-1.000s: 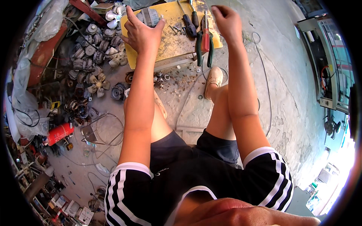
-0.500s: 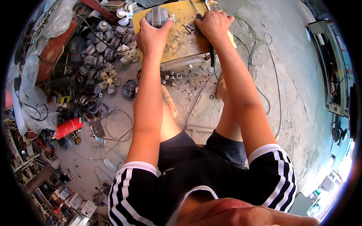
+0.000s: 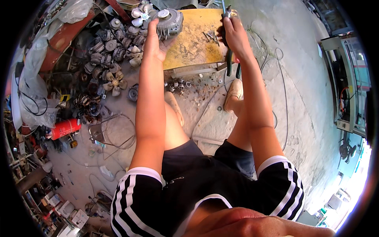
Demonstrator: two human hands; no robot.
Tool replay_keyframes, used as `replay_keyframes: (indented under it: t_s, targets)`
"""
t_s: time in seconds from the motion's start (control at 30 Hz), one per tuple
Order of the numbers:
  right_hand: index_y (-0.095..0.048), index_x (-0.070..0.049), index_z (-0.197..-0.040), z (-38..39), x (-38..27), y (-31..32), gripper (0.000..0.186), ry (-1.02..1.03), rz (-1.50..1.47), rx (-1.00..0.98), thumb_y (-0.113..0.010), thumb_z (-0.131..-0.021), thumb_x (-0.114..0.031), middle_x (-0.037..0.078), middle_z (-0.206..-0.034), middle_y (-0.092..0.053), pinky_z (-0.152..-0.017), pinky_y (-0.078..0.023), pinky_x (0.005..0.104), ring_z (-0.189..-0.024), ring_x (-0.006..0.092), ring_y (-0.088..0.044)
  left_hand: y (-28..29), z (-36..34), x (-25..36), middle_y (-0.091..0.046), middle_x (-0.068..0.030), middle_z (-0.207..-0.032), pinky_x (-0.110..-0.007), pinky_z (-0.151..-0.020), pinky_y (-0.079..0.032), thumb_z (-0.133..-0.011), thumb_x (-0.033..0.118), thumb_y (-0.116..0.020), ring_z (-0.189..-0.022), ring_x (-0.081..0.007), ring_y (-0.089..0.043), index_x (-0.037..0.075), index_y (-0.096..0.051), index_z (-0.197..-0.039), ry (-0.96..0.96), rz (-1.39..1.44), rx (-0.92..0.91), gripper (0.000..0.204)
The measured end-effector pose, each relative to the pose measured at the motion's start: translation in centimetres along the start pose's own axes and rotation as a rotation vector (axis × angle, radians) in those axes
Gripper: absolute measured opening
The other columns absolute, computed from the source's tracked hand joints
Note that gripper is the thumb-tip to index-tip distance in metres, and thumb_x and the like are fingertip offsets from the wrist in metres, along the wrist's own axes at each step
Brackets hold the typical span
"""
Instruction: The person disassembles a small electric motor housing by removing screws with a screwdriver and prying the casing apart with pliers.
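Observation:
My left hand (image 3: 154, 47) supports a grey finned electric motor (image 3: 170, 24) at the left edge of a worn yellow board (image 3: 193, 51). The thumb is up along the motor's side and the fingers reach beneath it. At the board's right edge my right hand (image 3: 236, 37) is closed round a pair of pliers (image 3: 229, 65), jaws pointing away and dark handles toward me. Beside the jaws shows the thin shaft of a screwdriver (image 3: 224, 7); whether that hand grips it too, I cannot tell. Several small metal screws (image 3: 211, 36) lie on the board between my hands.
A heap of used motors (image 3: 106, 45) and a fan blade (image 3: 115, 83) lie left of the board. Debris (image 3: 203, 91) and loose metal parts (image 3: 179, 85) cover the floor below. A red cylinder (image 3: 65, 128) is farther left; a cable (image 3: 285, 94) runs along the floor at right.
The motor has been lifted and tilted, its round end now facing up. My right hand has turned and closed round the pliers, whose two handles now show below it.

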State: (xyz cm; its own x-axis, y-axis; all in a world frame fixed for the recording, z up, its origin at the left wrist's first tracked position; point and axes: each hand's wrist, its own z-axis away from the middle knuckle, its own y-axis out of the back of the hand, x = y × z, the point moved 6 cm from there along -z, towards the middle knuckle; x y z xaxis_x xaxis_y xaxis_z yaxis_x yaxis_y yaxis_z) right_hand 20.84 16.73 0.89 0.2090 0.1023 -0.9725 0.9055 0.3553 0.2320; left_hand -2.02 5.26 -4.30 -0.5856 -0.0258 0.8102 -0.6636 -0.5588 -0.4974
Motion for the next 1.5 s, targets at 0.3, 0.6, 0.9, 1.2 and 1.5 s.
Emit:
replay_keyframes:
  t_s: [0.3, 0.6, 0.9, 1.2, 1.5]
  targets:
    - [-0.054, -0.009, -0.135, 10.8, -6.3, 0.9, 0.044, 0.178, 0.201, -0.048, -0.064, -0.095, -0.023, 0.009, -0.094, -0.067, -0.07, -0.051, 0.029, -0.075, 0.0124, -0.063, -2.1, 1.0, -1.8, -0.062, -0.0054, -0.128, -0.059, -0.113, -0.021, -0.077, 0.066, -0.067, -0.103, -0.028, -0.069, 0.013, -0.05, -0.137, 0.239, 0.219, -0.138, 0.082]
    - [-0.067, -0.008, -0.123, 14.5, -11.2, 0.5, 0.034, 0.309, 0.647, -0.024, -0.064, -0.091, -0.02, 0.017, -0.09, -0.072, -0.076, -0.053, 0.0346, -0.079, 0.029, -0.071, -5.1, 2.0, -2.8, -0.068, -0.0077, -0.118, -0.06, -0.116, -0.018, -0.075, 0.071, -0.063, -0.106, -0.0314, -0.068, 0.012, -0.057, -0.131, 0.322, 0.279, -0.253, 0.081]
    - [-0.068, -0.007, -0.121, 13.4, -12.4, 0.3, 0.035, 0.183, 0.748, -0.035, -0.061, -0.092, -0.024, 0.013, -0.081, -0.072, -0.072, -0.052, 0.0332, -0.07, 0.0224, -0.069, -5.4, 2.0, -3.6, -0.07, -0.0065, -0.114, -0.05, -0.112, -0.031, -0.076, 0.075, -0.061, -0.104, -0.0287, -0.069, 0.014, -0.062, -0.125, 0.292, 0.179, -0.276, 0.078]
    - [-0.064, -0.002, -0.127, 12.5, -14.3, 0.2, 0.034, 0.097, 0.832, -0.153, -0.058, -0.098, -0.018, 0.006, -0.084, -0.07, -0.066, -0.05, 0.0263, -0.069, 0.0083, -0.059, -5.4, 1.7, -3.8, -0.068, -0.008, -0.118, -0.046, -0.106, -0.038, -0.074, 0.076, -0.06, -0.101, -0.0252, -0.069, 0.012, -0.059, -0.128, 0.222, 0.08, -0.31, 0.083]
    - [-0.063, -0.003, -0.128, 13.0, -12.5, -1.1, 0.035, 0.118, 0.773, -0.097, -0.057, -0.098, -0.019, 0.004, -0.083, -0.069, -0.067, -0.051, 0.0273, -0.07, 0.0075, -0.059, -5.1, 1.2, -5.1, -0.067, -0.0077, -0.12, -0.044, -0.098, -0.047, -0.084, 0.068, -0.056, -0.096, -0.028, -0.071, 0.015, -0.053, -0.133, 0.229, 0.16, -0.221, 0.072]
